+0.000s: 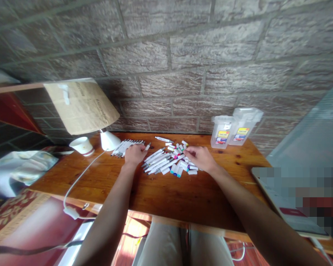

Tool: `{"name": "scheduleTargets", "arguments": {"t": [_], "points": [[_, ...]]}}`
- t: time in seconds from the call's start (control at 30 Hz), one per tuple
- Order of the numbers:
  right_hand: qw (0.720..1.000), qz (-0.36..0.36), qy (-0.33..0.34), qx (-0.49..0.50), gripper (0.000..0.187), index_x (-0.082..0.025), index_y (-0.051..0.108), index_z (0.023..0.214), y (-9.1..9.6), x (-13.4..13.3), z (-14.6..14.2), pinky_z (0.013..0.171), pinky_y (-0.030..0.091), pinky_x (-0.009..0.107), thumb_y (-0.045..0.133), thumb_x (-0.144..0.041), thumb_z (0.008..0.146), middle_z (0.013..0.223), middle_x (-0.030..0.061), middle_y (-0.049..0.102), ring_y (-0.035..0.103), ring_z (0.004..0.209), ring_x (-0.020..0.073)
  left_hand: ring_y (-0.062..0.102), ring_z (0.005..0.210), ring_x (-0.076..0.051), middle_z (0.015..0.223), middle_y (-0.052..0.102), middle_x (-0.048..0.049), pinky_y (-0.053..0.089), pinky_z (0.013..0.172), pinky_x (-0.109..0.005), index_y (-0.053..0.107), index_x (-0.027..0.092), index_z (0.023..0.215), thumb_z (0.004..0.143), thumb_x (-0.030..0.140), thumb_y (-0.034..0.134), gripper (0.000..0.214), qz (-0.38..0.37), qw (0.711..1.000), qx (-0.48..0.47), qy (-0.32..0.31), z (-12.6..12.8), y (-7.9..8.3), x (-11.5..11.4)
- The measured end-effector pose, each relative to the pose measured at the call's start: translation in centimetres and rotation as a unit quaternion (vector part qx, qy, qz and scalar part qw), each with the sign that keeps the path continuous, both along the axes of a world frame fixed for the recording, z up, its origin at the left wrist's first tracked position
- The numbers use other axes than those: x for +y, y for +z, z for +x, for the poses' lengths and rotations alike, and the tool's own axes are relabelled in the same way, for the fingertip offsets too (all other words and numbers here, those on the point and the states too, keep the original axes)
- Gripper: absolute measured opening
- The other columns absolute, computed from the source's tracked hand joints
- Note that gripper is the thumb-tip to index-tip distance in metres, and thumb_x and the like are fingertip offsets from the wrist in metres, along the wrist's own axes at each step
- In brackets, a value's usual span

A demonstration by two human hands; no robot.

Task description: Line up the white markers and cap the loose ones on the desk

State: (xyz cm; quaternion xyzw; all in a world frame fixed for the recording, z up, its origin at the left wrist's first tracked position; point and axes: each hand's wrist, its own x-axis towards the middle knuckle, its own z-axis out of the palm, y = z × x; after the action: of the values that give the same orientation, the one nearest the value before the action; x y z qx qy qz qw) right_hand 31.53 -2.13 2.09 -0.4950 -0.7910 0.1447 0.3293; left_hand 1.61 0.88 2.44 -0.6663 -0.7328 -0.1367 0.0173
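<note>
While my spread left hand (135, 153) steadies the row of white plastic markers (124, 147), my right hand (199, 157) curls, grip unclear, into the loose colour-capped pile (166, 163); sorting needs one singled out.

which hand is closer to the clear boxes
Right. The right hand is on the marker pile, just left of the clear boxes; the left hand is farther off, by the marker row.

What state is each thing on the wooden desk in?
Two clear plastic boxes with yellow labels: upright, lids on.
Loose white markers: lying in a pile.
Row of white markers: laid side by side.
White cup: upright.
Paper-shaded white lamp: lighting unclear.
Left hand: resting by the row.
Right hand: fingers on the pile.
</note>
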Motion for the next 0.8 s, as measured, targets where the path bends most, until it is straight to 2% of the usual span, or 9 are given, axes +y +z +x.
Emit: {"name": "scheduleTargets", "arguments": {"t": [0.17,0.27,0.37,0.43,0.53,0.6,0.67,0.8], "points": [[1.0,0.002,0.0,-0.002,0.032,-0.021,0.071,0.074,-0.1,0.0,-0.2,0.062,0.038,0.023,0.05,-0.039,0.092,0.066,0.0006,0.068,0.058,0.06,0.0127,0.068,0.096,-0.031,0.097,0.077,-0.009,0.047,0.086,-0.04,0.078,0.027,0.095,0.084,0.041,0.056,0.028,0.03,0.997,-0.002,0.065,-0.1,-0.1,0.4],[1.0,0.002,0.0,0.002,0.032,-0.021,0.071,0.074,0.1,-0.1,-0.2,0.062,0.038,0.023,0.051,-0.039,0.092,0.066,0.0003,0.068,0.058,0.059,0.0126,0.067,0.1,-0.033,0.097,0.076,-0.0118,0.046,0.091,-0.043,0.078,0.024,0.096,0.083,0.034,0.057,0.027,0.065,0.995,0.0,0.077,0.1,-0.2,0.4],[1.0,0.002,-0.005,0.006,0.032,-0.021,0.071,0.075,0.2,-0.2,-0.1,0.063,0.038,0.023,0.051,-0.039,0.092,0.066,0.0004,0.068,0.059,0.061,0.0131,0.068,0.098,-0.028,0.1,0.076,-0.0097,0.049,0.089,-0.037,0.077,0.021,0.097,0.087,0.035,0.053,0.029,0.092,0.995,-0.047,0.009,0.3,-0.4,0.4],[1.0,0.0,-0.007,0.007,0.032,-0.021,0.071,0.075,0.3,-0.3,-0.1,0.063,0.039,0.023,0.051,-0.039,0.092,0.066,0.0007,0.068,0.059,0.061,0.0134,0.07,0.092,-0.022,0.098,0.077,-0.0049,0.051,0.085,-0.03,0.077,0.022,0.091,0.088,0.042,0.054,0.03,0.086,0.989,-0.092,-0.076,0.4,-0.7,0.4],[1.0,-0.006,-0.008,0.005,0.033,-0.021,0.071,0.074,0.4,-0.3,-0.1,0.063,0.038,0.024,0.05,-0.04,0.092,0.066,0.0011,0.067,0.058,0.061,0.0135,0.07,0.083,-0.018,0.092,0.078,-0.0012,0.052,0.078,-0.025,0.077,0.022,0.089,0.085,0.047,0.059,0.031,0.024,0.958,-0.18,-0.222,0.8,-1.2,0.5],[1.0,-0.007,-0.007,0.006,0.034,-0.021,0.07,0.074,0.4,-0.2,0.0,0.063,0.038,0.024,0.05,-0.04,0.092,0.066,0.0011,0.067,0.058,0.06,0.0135,0.07,0.08,-0.018,0.089,0.078,-0.0022,0.053,0.074,-0.026,0.076,0.02,0.091,0.082,0.047,0.062,0.032,-0.014,0.932,-0.23,-0.28,1.0,-1.5,0.6],[1.0,-0.003,-0.006,0.009,0.034,-0.021,0.07,0.073,0.3,-0.2,0.0,0.064,0.038,0.024,0.05,-0.04,0.092,0.066,0.0013,0.067,0.058,0.061,0.0136,0.07,0.079,-0.018,0.089,0.078,-0.0026,0.053,0.074,-0.027,0.076,0.019,0.091,0.081,0.046,0.063,0.031,-0.018,0.93,-0.239,-0.279,1.0,-1.6,0.8],[1.0,-0.002,-0.002,0.013,0.033,-0.021,0.07,0.074,0.2,-0.1,0.0,0.064,0.038,0.024,0.05,-0.04,0.092,0.067,0.0015,0.068,0.059,0.061,0.0136,0.07,0.081,-0.019,0.092,0.078,-0.0032,0.053,0.08,-0.028,0.077,0.019,0.09,0.082,0.043,0.062,0.029,0.018,0.947,-0.209,-0.242,0.8,-1.5,1.0]]}}
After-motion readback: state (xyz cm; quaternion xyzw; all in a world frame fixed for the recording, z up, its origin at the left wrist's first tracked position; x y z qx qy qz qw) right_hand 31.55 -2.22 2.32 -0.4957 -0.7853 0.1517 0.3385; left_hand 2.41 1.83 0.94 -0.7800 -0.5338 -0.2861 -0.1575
